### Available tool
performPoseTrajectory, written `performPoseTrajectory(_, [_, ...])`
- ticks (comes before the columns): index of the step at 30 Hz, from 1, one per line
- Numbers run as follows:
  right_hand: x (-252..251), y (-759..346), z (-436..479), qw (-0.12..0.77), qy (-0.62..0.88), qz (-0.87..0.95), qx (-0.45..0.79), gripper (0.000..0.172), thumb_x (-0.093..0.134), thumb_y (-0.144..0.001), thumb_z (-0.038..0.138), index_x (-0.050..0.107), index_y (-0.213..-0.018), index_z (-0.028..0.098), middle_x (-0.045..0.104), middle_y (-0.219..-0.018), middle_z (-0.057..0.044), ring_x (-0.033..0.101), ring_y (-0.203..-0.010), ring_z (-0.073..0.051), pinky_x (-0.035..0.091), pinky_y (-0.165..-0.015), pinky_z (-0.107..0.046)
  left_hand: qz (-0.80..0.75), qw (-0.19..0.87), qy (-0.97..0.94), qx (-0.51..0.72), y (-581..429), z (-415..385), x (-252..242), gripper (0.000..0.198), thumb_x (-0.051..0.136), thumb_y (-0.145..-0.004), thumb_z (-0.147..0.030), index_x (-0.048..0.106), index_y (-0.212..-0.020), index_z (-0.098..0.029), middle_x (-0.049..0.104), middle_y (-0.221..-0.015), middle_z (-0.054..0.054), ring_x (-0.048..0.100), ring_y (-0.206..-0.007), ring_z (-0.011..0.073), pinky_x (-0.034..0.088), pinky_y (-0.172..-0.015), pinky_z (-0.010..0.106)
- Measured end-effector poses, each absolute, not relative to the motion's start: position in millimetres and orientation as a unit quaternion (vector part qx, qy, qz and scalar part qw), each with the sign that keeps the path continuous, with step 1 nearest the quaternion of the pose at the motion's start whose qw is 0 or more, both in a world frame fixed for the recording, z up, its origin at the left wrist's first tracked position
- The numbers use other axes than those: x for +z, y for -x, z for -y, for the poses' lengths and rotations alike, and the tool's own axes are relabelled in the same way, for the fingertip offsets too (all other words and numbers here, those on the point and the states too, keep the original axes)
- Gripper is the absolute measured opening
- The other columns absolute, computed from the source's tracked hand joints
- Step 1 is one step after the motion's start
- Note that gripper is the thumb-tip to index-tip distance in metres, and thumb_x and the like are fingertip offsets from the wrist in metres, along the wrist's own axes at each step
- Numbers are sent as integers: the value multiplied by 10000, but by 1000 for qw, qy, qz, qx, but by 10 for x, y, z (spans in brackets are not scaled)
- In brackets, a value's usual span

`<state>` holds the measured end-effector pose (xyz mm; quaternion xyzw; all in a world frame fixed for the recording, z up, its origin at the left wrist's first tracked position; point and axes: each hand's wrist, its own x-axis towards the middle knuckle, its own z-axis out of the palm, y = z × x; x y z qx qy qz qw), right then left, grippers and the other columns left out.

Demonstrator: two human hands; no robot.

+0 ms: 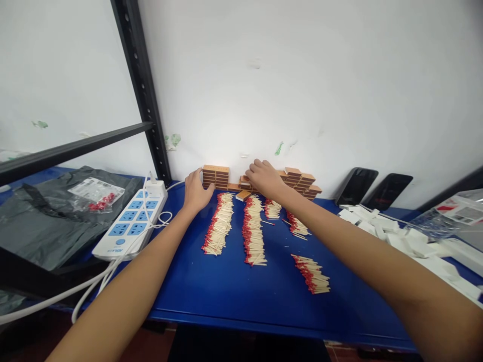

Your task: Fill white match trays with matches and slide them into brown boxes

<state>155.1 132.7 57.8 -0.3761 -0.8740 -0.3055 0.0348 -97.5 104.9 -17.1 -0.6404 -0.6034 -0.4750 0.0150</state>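
Observation:
My left hand [198,192] grips the left end of a stack of matchboxes [216,176] against the wall, thumb on the front and fingers at the side, partly hidden. My right hand [263,177] is closed, its fingertips down on a matchbox [245,180] on the low middle part of the row. Below it, a single matchbox [243,195] lies tilted against the row's foot. Red-tipped matches lie in front in long piles, a left one [219,223] and a middle one [254,231]. More matchboxes [302,181] rise in steps to the right.
Smaller match piles [315,275] lie on the blue table [226,291]. On the left are a power strip [132,221] with white cables and a dark plastic bag [75,221]. Two black phones [356,186] lean on the wall; white blocks [407,241] crowd the right.

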Motion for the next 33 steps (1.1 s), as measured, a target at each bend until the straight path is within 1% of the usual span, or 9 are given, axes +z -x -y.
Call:
performPoseTrajectory(4, [622,-1529,-1340,45,393,865,-308,254,496,-988,109,741,-1051,85,703,-1037,-215,511,-1065,-334,313,-811,-408,602,20,642,-474,978,-1049,-175,570,684,-854,-266,527,-1388,-146,609,-1419,190,534,-1376,373,379,-1223,550])
performPoseTrajectory(8, [637,-1494,-1340,45,408,859,-305,250,495,-988,103,745,-1003,92,706,-1011,-197,525,-1064,-322,329,-797,-399,603,23,642,-473,984,-1056,-180,568,687,-852,-259,531,-1385,-139,609,-1418,193,536,-1371,377,385,-1217,548])
performPoseTrajectory(13, [581,-1367,-1311,68,438,843,-305,307,420,-1023,110,700,-1142,70,684,-1134,-226,532,-1103,-328,347,-795,-393,600,27,644,-475,984,-1059,-180,557,690,-854,-254,537,-1378,-143,615,-1413,187,541,-1364,369,398,-1210,533])
performPoseTrajectory(17, [497,-1232,-1313,57,444,845,-292,282,450,-1012,106,690,-1159,94,699,-1110,-207,564,-1074,-311,364,-785,-384,596,30,646,-476,981,-1053,-175,547,695,-846,-242,548,-1365,-155,631,-1391,173,556,-1347,361,405,-1205,532])
performPoseTrajectory(20, [459,-1179,-1330,43,448,848,-281,254,502,-1033,223,712,-1123,112,698,-1130,-205,587,-1085,-314,391,-783,-378,596,32,645,-477,985,-1053,-173,540,690,-848,-240,550,-1361,-143,631,-1392,181,553,-1349,368,400,-1206,540])
performPoseTrajectory(23, [442,-1168,-1331,32,456,847,-271,314,532,-1040,352,714,-1126,111,698,-1136,-209,614,-1066,-312,417,-772,-368,593,33,647,-478,988,-1055,-172,534,687,-852,-242,552,-1358,-135,628,-1400,183,551,-1349,364,400,-1208,528])
performPoseTrajectory(25, [440,-1175,-1319,24,454,850,-267,313,545,-1035,355,703,-1159,115,702,-1140,-203,623,-1058,-303,427,-772,-360,591,33,648,-479,988,-1054,-170,529,689,-849,-237,555,-1353,-147,632,-1397,174,554,-1346,355,402,-1208,520])
performPoseTrajectory(29, [481,-1222,-1298,13,437,859,-265,311,585,-1012,363,689,-1192,132,700,-1179,-190,603,-1113,-302,431,-814,-360,588,33,650,-481,986,-1047,-161,515,683,-850,-234,555,-1345,-166,636,-1390,164,560,-1342,348,406,-1202,524])
performPoseTrajectory(33, [567,-1304,-1312,12,443,853,-276,402,654,-962,429,691,-1187,99,693,-1172,-217,563,-1156,-343,414,-868,-393,588,32,652,-478,985,-1044,-155,508,683,-849,-238,563,-1337,-164,643,-1377,167,563,-1340,352,407,-1199,529])
